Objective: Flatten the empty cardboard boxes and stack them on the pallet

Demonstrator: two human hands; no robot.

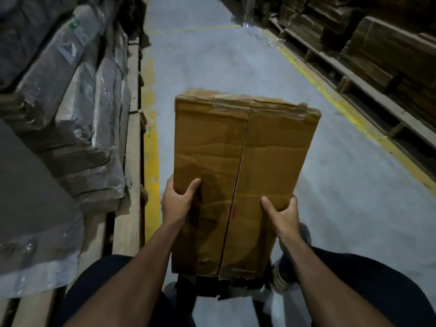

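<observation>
I hold a brown cardboard box (238,161) in front of me, above the aisle floor. Its top flaps are closed, with a seam running down the middle, and the far edge is torn and worn. My left hand (178,200) grips the box's left edge, thumb on top. My right hand (282,217) grips its right edge, thumb lying on the top face. A wooden pallet (132,147) runs along the left, loaded with plastic-wrapped flat cardboard (77,109).
A grey concrete aisle (212,55) with yellow floor lines (151,147) stretches ahead. On the right stand more pallets (354,83) bearing stacked flattened cardboard (387,50). Loose plastic wrap (259,31) lies at the far right of the aisle. My legs and shoes show below the box.
</observation>
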